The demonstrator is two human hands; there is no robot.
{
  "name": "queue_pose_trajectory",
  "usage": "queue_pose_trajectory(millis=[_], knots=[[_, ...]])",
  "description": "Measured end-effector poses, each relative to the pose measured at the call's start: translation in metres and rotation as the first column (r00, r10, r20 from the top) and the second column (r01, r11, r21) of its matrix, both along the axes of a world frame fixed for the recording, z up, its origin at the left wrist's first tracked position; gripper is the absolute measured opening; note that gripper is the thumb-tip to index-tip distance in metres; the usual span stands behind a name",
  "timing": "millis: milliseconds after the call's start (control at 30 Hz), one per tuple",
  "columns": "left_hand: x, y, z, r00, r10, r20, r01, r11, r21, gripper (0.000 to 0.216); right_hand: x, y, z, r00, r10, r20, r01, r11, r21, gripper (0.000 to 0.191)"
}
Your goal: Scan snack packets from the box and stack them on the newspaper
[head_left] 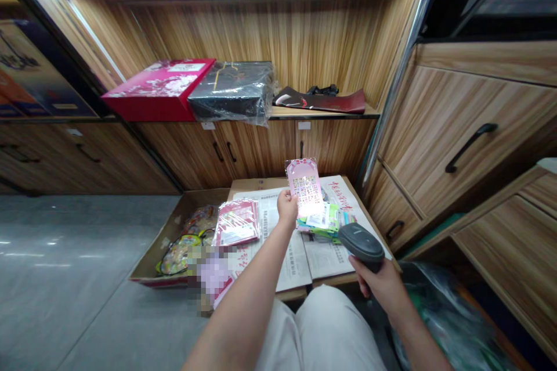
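Observation:
My left hand (288, 206) pinches the lower left edge of a pink sticker sheet (304, 184) in a clear sleeve, held up over the newspaper. A bright patch of light falls on the sheet's lower part. In my right hand (378, 279) is a dark grey handheld barcode scanner (362, 245), its head pointing left toward the sheet. Below the sheet lies a pile of green and blue packets (327, 224). To the left, a stack of dark red, plastic-wrapped packets (237, 223) rests on the newspaper (291, 269).
An open cardboard box (150, 263) with colourful bagged goods stands at the left on the floor. A shelf behind holds a pink gift box (161, 83), a plastic-wrapped black box (232, 89) and a dark red bag (322, 101). Wooden cabinets (456, 121) flank the right.

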State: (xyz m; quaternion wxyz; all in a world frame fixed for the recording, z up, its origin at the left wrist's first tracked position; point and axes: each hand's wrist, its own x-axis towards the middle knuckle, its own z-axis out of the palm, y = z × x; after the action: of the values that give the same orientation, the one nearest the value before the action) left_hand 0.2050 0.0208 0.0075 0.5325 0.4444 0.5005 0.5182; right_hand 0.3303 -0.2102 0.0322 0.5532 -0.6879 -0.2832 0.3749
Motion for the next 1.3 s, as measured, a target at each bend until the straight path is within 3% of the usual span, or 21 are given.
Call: queue_pose_trajectory(millis=[267,467,567,767,933,1067,1167,1300], knots=[[0.001,-0.003,0.001,0.999,-0.036,0.002,0.036,0.999,0.029,0.015,0.002,0.0,-0.001,1.0,0.017,-0.005,-0.017,1.0,-0.008,0.046],[0.005,0.0,-0.008,0.997,-0.067,0.034,0.066,0.998,0.015,0.015,-0.001,0.003,0.0,1.0,0.01,-0.025,-0.01,1.0,-0.025,0.045],[0.005,0.006,-0.015,1.0,0.0,0.032,0.0,1.0,0.009,0.015,-0.001,0.005,0.001,0.999,-0.02,-0.049,0.02,1.0,-0.009,0.043],[-0.012,0.023,-0.022,0.962,0.266,0.065,-0.259,0.962,-0.091,0.023,0.007,0.004,0.0,0.995,-0.073,-0.067,0.074,0.997,0.019,0.039],[-0.029,0.029,-0.024,0.956,0.265,0.123,-0.261,0.964,-0.047,0.047,0.011,0.003,-0.001,0.992,-0.092,-0.081,0.094,0.995,0.021,0.039],[-0.044,0.032,-0.021,0.956,0.262,-0.134,-0.261,0.965,0.026,0.064,0.013,0.003,-0.004,0.991,-0.097,-0.087,0.1,0.995,0.026,0.04],[-0.055,0.037,-0.018,0.889,0.27,-0.37,-0.236,0.962,0.137,0.071,0.014,0.002,-0.008,0.991,-0.105,-0.087,0.106,0.994,0.014,0.04],[-0.06,0.045,-0.021,0.856,0.395,-0.334,-0.368,0.919,0.143,0.062,0.015,0.001,-0.014,0.992,-0.11,-0.062,0.11,0.994,0.004,0.041]])
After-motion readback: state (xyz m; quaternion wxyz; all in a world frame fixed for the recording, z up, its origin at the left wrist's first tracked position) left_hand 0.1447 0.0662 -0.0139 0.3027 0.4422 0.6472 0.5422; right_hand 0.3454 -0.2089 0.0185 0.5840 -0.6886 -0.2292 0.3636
